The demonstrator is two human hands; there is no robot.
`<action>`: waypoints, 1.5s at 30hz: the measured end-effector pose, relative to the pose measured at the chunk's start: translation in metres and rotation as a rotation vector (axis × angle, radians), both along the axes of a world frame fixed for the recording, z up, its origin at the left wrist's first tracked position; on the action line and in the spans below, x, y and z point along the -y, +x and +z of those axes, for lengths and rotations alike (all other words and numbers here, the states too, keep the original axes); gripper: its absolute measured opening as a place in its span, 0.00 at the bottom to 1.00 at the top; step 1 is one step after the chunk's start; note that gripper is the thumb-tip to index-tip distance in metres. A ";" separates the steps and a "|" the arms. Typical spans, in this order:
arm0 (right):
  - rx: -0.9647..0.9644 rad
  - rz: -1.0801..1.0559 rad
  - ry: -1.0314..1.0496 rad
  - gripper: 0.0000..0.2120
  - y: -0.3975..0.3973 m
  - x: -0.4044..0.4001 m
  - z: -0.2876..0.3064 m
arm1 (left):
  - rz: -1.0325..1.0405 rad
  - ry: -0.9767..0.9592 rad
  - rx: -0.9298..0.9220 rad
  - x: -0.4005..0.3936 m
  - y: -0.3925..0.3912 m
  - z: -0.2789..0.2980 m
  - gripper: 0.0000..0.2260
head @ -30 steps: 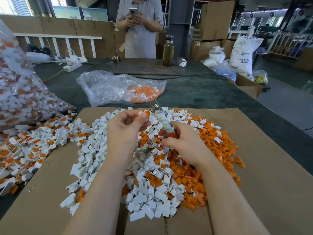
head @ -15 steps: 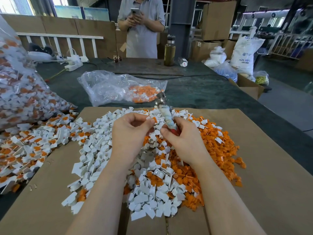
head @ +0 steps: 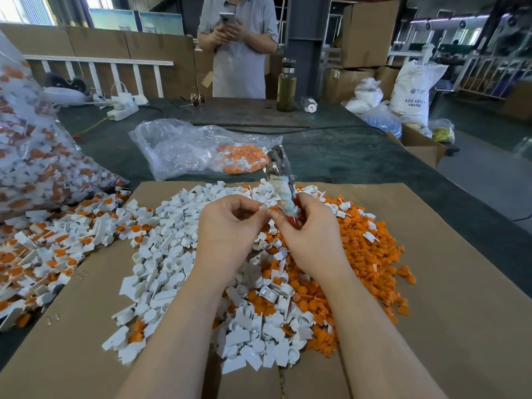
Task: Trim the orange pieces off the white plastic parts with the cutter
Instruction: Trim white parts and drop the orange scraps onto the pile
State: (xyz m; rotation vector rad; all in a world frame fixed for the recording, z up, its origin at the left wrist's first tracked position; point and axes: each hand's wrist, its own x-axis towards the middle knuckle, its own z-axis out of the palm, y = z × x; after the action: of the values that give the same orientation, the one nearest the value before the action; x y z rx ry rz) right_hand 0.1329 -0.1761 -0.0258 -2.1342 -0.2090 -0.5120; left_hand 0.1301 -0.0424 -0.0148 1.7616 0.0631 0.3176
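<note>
White plastic part [head: 263,207] — light, stiff, small — pinched by the left hand [head: 230,226], seemingly by its edge; the right hand [head: 312,234] grips the cutter [head: 280,182] by its handles.

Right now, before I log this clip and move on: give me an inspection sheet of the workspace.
Surface: brown cardboard sheet over a dark green table.
Job's things: mixed pile of white parts and orange pieces; cutter, tip up.
Clutter: clear bag with orange pieces; big full bag at left; bottle.
Grippers: left hand pinches a small white part; right hand grips the cutter.
Cables: power strip; black cable.
Surroundings: person with phone, cartons, resin sack.
</note>
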 end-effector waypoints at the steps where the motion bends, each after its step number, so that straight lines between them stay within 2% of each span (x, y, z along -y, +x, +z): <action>1: -0.002 0.000 -0.003 0.09 0.000 0.000 0.000 | -0.003 -0.003 -0.003 0.000 0.000 0.000 0.04; 6: -0.031 0.013 -0.015 0.09 -0.001 0.001 0.001 | 0.016 -0.008 0.017 0.000 0.001 -0.001 0.05; 10: -0.135 0.109 0.042 0.08 -0.003 0.008 0.003 | 0.059 -0.183 0.071 -0.008 0.004 -0.002 0.05; 14: -0.253 0.258 0.009 0.05 -0.005 0.014 0.007 | 0.042 -0.350 0.137 -0.016 0.006 0.000 0.05; 19: -0.346 0.329 -0.091 0.09 -0.006 0.013 0.008 | 0.020 -0.397 0.186 -0.018 0.006 0.001 0.06; 27: -0.352 0.339 -0.116 0.07 -0.009 0.010 0.009 | -0.015 -0.396 0.191 -0.022 0.005 0.001 0.05; 34: -0.317 0.326 -0.121 0.14 -0.011 0.007 0.008 | -0.011 -0.420 0.181 -0.021 0.006 0.001 0.06; 38: -0.298 0.304 -0.155 0.09 -0.009 0.005 0.006 | -0.037 -0.457 0.137 -0.022 0.007 0.001 0.05; 41: -0.257 0.259 -0.213 0.04 -0.006 0.004 0.002 | -0.037 -0.562 0.055 -0.024 0.007 0.001 0.04; 43: -0.233 0.226 -0.236 0.01 -0.005 0.004 0.000 | 0.012 -0.716 -0.010 -0.032 0.006 0.003 0.02; 45: -0.217 0.195 -0.230 0.01 -0.004 0.006 0.000 | 0.132 -0.921 -0.068 -0.047 0.007 0.005 0.05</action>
State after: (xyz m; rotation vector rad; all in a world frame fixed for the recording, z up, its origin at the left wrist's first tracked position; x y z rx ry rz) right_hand 0.1290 -0.1820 -0.0258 -2.3421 -0.3635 -0.1462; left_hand 0.1369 0.0047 -0.0103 0.8533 0.3224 0.2614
